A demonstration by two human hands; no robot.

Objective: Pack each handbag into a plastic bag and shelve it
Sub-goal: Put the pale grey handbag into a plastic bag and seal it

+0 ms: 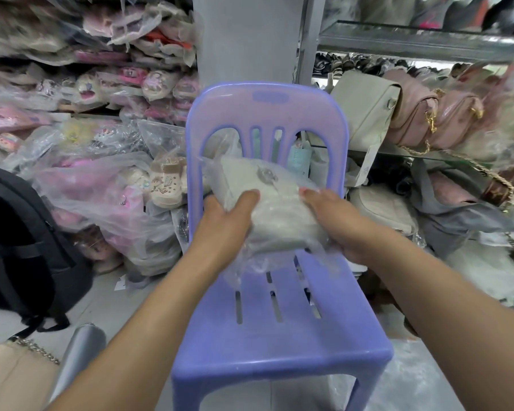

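In the middle of the frame a pale grey handbag (267, 200) sits inside a clear plastic bag (251, 264), held up over the seat of a lilac plastic chair (279, 339), in front of its slatted back. The left hand (229, 222) grips the near left edge of the package, thumb laid over the top and fingers curled underneath, clamped on it. The right hand (336, 225) grips the near right edge the same way, thumb on top, fingers wrapped below. Loose plastic hangs under the handbag, above the seat.

At the left edge a black backpack (21, 250) stands on the floor, with heaps of bagged shoes (107, 179) behind it up to the upper left. On the right a glass shelf (398, 152) carries a beige handbag (365, 108) leaning against pink handbags (436, 117) with gold chains. In the lower left corner lies a peach bag (15, 378) with a chain
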